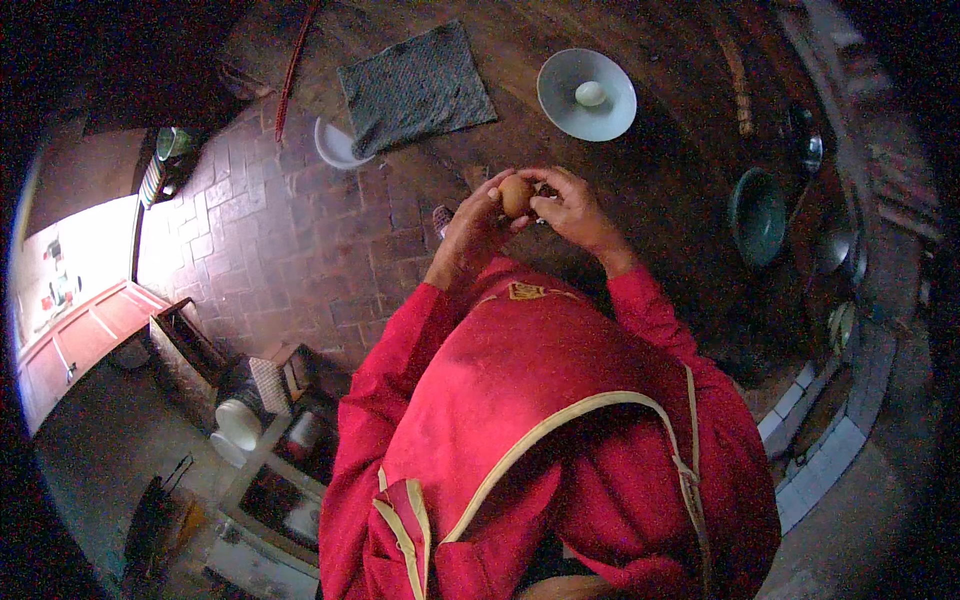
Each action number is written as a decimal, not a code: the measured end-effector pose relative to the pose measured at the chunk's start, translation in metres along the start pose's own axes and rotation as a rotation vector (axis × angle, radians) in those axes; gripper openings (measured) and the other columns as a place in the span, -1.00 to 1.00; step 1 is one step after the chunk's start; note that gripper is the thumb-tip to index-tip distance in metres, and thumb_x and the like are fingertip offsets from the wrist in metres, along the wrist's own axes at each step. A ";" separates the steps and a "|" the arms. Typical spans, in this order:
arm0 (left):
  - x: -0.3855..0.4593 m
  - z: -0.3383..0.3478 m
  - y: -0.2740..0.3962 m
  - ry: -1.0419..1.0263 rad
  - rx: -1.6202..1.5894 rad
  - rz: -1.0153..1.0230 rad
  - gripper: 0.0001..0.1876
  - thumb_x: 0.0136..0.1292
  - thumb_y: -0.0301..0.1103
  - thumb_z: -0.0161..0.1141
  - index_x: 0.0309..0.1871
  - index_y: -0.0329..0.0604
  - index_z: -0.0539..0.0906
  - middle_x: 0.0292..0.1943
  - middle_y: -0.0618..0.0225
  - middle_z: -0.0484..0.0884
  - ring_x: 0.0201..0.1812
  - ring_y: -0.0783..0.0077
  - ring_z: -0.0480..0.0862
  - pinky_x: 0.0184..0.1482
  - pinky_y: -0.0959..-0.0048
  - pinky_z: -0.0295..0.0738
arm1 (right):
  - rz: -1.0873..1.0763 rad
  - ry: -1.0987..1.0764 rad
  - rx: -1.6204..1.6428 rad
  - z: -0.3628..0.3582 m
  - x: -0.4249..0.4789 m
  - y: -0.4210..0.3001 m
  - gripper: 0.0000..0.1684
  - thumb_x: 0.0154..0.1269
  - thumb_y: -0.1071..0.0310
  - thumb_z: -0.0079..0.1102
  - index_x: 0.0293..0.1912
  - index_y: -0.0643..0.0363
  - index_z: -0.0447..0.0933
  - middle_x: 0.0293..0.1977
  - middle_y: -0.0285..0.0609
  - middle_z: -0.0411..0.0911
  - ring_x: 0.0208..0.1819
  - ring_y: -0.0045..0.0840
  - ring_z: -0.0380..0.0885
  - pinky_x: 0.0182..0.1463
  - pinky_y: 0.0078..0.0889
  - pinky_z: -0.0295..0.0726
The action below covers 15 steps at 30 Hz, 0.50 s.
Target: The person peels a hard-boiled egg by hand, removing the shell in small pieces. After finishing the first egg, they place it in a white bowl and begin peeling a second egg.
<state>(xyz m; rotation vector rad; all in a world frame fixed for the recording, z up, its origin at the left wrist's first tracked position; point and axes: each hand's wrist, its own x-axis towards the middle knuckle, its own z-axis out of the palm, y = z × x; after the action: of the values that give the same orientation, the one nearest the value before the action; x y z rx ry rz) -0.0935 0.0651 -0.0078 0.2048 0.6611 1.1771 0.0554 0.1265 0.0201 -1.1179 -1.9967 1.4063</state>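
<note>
A brown egg [516, 196] is between my two hands, above the lap of my red apron. My left hand [484, 217] cups the egg from the left, its fingertips against the shell. From the right, my right hand [568, 206] reaches over with its index finger at the top of the egg and its thumb by the right side. Small white bits, perhaps shell, show under the right fingers. Beyond my hands, a pale bowl [559, 109] holds a white egg [590, 94]. A grey-green cloth [420, 90] lies to its left, partly over a white dish [337, 144].
A green basin [757, 217] stands at the right, near metal pans [832, 251] and a white-tiled ledge [817, 472]. Brick flooring [300, 217] runs left to a bright doorway with a red door [90, 337]. Shelving [270, 487] stands at the lower left.
</note>
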 end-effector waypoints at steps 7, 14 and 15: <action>0.004 0.001 -0.004 -0.014 -0.054 -0.021 -0.53 0.21 -0.04 -0.12 0.07 -0.18 0.30 -0.10 0.30 0.43 -0.17 0.45 0.50 -0.24 0.58 0.52 | 0.016 0.001 0.076 0.002 -0.001 -0.003 -0.70 0.03 0.45 0.04 -0.16 0.25 0.42 -0.27 -0.16 0.40 -0.25 -0.52 0.43 -0.25 -0.53 0.45; 0.001 0.000 0.000 0.020 -0.174 -0.131 -0.55 0.23 -0.03 -0.15 0.06 -0.15 0.31 -0.08 0.27 0.43 -0.11 0.37 0.49 -0.16 0.54 0.51 | -0.092 -0.004 -0.089 -0.002 0.001 -0.011 -0.67 0.00 0.38 0.10 -0.17 0.24 0.43 -0.27 -0.07 0.41 -0.22 -0.30 0.44 -0.16 -0.38 0.44; 0.001 -0.002 0.000 0.019 -0.208 -0.142 -0.55 0.23 -0.02 -0.18 0.03 -0.17 0.31 -0.13 0.24 0.45 -0.20 0.36 0.52 -0.24 0.55 0.53 | -0.115 -0.010 -0.122 -0.001 0.001 -0.010 -0.66 -0.01 0.35 0.11 -0.16 0.23 0.43 -0.25 -0.06 0.41 -0.21 -0.27 0.43 -0.14 -0.36 0.43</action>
<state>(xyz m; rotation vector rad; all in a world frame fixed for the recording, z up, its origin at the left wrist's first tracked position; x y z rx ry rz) -0.0945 0.0657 -0.0097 -0.0285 0.5565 1.1030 0.0520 0.1269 0.0296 -1.0306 -2.1424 1.2488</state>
